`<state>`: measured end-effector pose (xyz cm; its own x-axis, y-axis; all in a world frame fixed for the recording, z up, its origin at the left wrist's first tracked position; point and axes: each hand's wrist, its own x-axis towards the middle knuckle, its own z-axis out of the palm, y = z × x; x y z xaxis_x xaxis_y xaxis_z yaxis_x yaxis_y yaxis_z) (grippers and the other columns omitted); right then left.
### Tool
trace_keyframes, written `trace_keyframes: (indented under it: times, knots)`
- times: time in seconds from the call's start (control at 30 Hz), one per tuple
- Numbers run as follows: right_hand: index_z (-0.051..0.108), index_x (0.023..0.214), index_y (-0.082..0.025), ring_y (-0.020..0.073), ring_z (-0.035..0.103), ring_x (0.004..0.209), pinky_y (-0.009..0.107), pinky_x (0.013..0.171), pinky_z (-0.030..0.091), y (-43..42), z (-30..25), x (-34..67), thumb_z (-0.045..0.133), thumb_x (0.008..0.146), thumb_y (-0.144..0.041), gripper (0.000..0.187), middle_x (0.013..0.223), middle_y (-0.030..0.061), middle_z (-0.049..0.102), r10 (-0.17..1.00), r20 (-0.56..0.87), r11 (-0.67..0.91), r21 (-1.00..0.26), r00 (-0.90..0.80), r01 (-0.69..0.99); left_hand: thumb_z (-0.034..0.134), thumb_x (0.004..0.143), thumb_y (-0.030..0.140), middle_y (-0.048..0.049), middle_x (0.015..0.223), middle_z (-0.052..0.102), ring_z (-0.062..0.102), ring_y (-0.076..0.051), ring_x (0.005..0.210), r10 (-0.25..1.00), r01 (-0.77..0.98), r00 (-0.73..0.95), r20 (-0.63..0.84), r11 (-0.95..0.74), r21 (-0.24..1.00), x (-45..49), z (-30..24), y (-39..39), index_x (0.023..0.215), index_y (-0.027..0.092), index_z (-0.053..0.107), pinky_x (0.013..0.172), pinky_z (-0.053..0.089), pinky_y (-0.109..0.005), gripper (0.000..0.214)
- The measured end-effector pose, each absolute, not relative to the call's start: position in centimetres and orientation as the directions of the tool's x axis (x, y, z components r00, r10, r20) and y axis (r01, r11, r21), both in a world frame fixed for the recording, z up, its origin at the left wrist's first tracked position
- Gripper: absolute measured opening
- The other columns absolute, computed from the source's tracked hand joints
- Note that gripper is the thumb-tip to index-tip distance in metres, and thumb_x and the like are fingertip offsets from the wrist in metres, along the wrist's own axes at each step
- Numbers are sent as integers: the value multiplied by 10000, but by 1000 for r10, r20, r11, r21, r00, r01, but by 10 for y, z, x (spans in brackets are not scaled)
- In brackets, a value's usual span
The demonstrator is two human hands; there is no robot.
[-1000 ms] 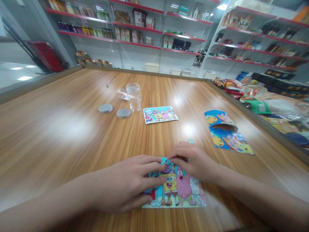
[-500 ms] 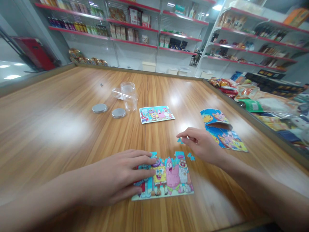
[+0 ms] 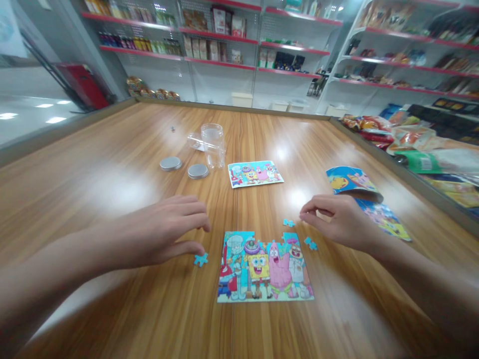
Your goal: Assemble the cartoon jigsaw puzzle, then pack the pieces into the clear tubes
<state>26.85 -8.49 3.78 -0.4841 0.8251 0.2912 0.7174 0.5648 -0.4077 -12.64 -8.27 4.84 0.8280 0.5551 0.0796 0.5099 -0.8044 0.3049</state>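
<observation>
A cartoon jigsaw puzzle (image 3: 265, 271) lies flat before me, with a gap along its top edge. Left of it, my left hand (image 3: 175, 227) hovers with thumb and fingers apart, the thumb tip beside a loose blue puzzle piece (image 3: 201, 259) on the table. My right hand (image 3: 333, 219) is above and right of the puzzle, its thumb and forefinger tips close together; whether anything is between them I cannot make out. Near those fingers lie a blue piece (image 3: 288, 223) and another blue piece (image 3: 311, 244). Beyond the puzzle is a picture card (image 3: 256, 174) showing the same characters.
Clear plastic canisters (image 3: 214, 149) stand and lie at the back, with round metal lids (image 3: 197, 171) nearby. To the right sits a curled blue cartoon sheet (image 3: 352, 180). Bagged goods (image 3: 426, 139) border the table's right edge, and shelves (image 3: 220, 37) line the wall.
My left hand has lifted off the puzzle and moved left, uncovering its left side and a loose piece. My right hand has drawn right, away from a piece at the top. The view has shifted slightly.
</observation>
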Motion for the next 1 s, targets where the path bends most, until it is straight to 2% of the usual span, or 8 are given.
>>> trace_keyframes:
  times: [0.23,0.43,0.53,0.63,0.7,0.77,0.87,1.0]
  knots:
    - [689,788,-222,122,565,583,278,551,389,-88,25,263,639,908,-294,149,686,-1,671,813,224,577,-432,-538,693,734,830,184,11,836,639,624,-147,741,524,525,840,-141,-717,459,-113,49,-94,844,199,629,647,443,-248,107]
    - [676,810,-212,119,557,601,277,573,387,-92,26,255,633,925,-281,141,687,-3,649,799,269,601,-406,-538,689,649,847,105,8,818,619,593,-131,699,529,525,838,-138,-709,470,-110,48,-98,830,189,587,609,417,-230,106]
    - [680,851,-214,126,581,644,280,610,412,-106,30,241,624,935,-259,111,736,2,670,782,301,622,-441,-546,648,587,882,89,10,778,613,576,-117,676,518,470,853,-62,-712,522,-101,48,-102,833,184,576,597,410,-217,108]
    - [677,978,-212,147,634,752,283,683,462,-128,30,218,644,938,-292,94,861,26,712,732,312,665,-522,-606,534,541,953,143,-18,846,624,582,-126,742,549,383,819,169,-741,551,-80,40,-115,928,186,586,649,439,-227,67]
    - [660,1074,-205,165,648,822,288,714,479,-142,28,203,690,914,-343,213,928,42,719,681,292,692,-556,-672,460,514,974,145,-36,890,632,578,-138,784,527,309,792,308,-782,542,-63,32,-126,983,188,582,681,455,-244,81]
    - [664,997,-192,157,640,787,276,673,468,-150,24,193,681,922,-319,148,866,33,710,654,305,705,-578,-692,411,495,988,148,-36,883,639,582,-144,802,483,243,794,369,-809,535,-51,23,-135,966,184,572,729,478,-265,88]
    - [684,878,-187,123,622,708,253,653,456,-147,20,192,656,927,-205,59,778,4,701,689,361,681,-620,-629,391,476,1002,180,-48,905,653,608,-165,860,500,274,782,372,-812,515,-46,18,-138,1030,181,574,769,515,-291,103]
    - [751,922,-214,105,605,657,249,647,450,-127,17,207,696,891,-178,73,757,-17,715,831,312,536,-670,-460,514,561,953,261,-132,1277,613,584,-281,1181,431,328,872,230,-866,379,-58,28,-127,1268,191,565,993,518,-462,323]
